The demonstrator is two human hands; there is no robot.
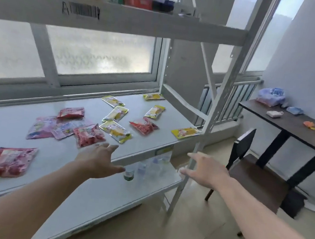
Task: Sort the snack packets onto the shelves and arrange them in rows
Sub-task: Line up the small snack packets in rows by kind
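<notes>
Snack packets lie scattered on the middle shelf [149,144] of a white metal rack. Several yellow packets [116,130] lie toward the right and back, one yellow packet [185,132] at the right front corner. Red packets [9,161] lie at the left front, centre [89,134] and right [144,125], with pink packets [42,127] among them. My left hand [98,159] hovers with spread fingers over the shelf's front edge, just below the central red packet, holding nothing. My right hand [204,169] is out in front of the rack's right post, fingers spread and empty.
The lower shelf [103,198] carries small bottles [129,173]. Boxes [139,2] stand on the top shelf. Frosted windows are behind the rack. A dark chair [255,171] and a dark table [290,125] with bags stand to the right on the tiled floor.
</notes>
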